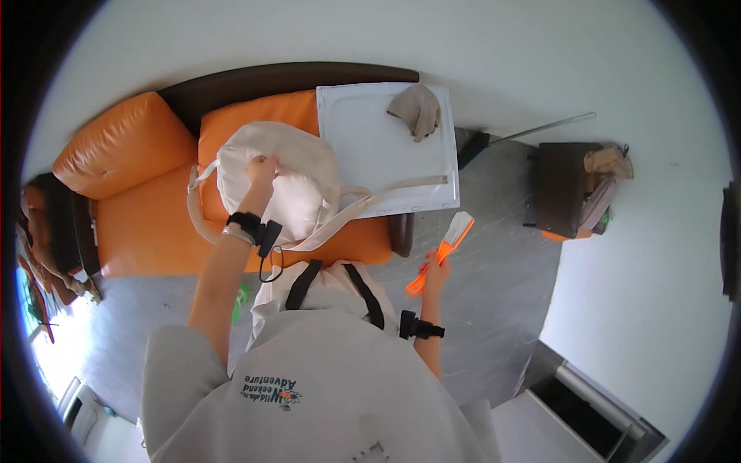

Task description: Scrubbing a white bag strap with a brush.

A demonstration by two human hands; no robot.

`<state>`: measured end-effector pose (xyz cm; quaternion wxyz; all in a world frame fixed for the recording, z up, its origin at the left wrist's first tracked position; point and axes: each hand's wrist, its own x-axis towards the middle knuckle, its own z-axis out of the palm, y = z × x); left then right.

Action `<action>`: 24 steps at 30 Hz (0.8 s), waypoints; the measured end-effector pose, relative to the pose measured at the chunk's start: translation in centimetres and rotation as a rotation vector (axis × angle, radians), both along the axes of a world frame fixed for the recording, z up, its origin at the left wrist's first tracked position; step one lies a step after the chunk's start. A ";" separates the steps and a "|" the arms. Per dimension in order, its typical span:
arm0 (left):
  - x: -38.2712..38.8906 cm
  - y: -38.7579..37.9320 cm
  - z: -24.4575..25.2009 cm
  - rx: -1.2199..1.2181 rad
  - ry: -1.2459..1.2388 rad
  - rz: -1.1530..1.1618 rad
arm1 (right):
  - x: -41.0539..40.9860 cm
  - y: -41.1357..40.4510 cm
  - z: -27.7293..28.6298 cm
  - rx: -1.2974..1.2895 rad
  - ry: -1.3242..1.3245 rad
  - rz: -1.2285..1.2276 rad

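Observation:
A cream fabric bag (295, 197) with long straps lies on the orange sofa (150, 237). My left hand (263, 169) is on the bag's upper face, fingers curled at the fabric; whether it pinches the cloth is hard to tell. One strap (405, 184) of the bag stretches over a white panel or tray (359, 133) at the sofa's right end. To the right, my right hand (435, 271) grips the orange handle of a scrubbing brush (457, 228), its pale bristles pointing up and away from me, above the grey floor.
A crumpled brown-grey cloth (418, 110) rests on the panel's far right corner. Beyond it, a dark broom-like head with a metal pole (544, 128) leans by the wall. A dark stool or chair (558, 188) bearing fabric items stands at right. An orange cushion (127, 147) sits at left.

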<state>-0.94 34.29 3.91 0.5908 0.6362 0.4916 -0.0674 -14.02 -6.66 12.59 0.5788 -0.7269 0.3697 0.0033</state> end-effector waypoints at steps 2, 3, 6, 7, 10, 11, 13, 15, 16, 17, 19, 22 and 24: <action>-1.6 0.0 1.9 -0.035 -0.100 0.011 | -0.2 0.0 0.0 0.022 0.003 -0.006; -2.5 0.0 2.7 -0.088 -0.201 0.039 | -0.4 -0.1 -0.1 0.038 0.000 0.011; -4.2 -0.9 6.7 -0.151 -0.356 0.023 | -0.6 -0.1 -0.3 0.054 0.000 0.014; -4.8 -1.0 7.6 -0.141 -0.347 0.016 | -0.7 0.0 -0.2 0.047 0.001 0.024; -6.1 -1.4 9.8 -0.149 -0.442 -0.066 | -0.6 -0.1 -0.2 0.102 0.000 0.026; -6.8 -1.8 10.6 -0.163 -0.443 -0.087 | -0.7 -0.2 -0.2 0.109 0.006 0.020; -7.9 -1.9 11.0 -0.168 -0.444 -0.107 | -0.5 -0.2 -0.2 0.109 0.036 0.017; -9.2 -1.1 10.1 -0.203 -0.419 -0.156 | -0.6 -0.1 0.0 0.137 0.020 0.030; -9.9 -0.5 9.2 -0.197 -0.414 -0.155 | -0.8 0.0 0.0 0.159 0.004 0.047; -10.7 0.0 8.4 -0.231 -0.408 -0.153 | -0.9 0.0 0.1 0.165 0.009 0.048; -11.4 0.0 8.8 -0.265 -0.393 -0.159 | -0.9 -0.1 0.0 0.134 0.008 0.090; -12.1 -0.2 9.4 -0.240 -0.357 -0.123 | -0.7 0.0 0.2 0.133 -0.014 0.117; -12.3 -0.1 9.4 -0.197 -0.352 -0.089 | -0.5 0.1 0.3 0.133 -0.002 0.120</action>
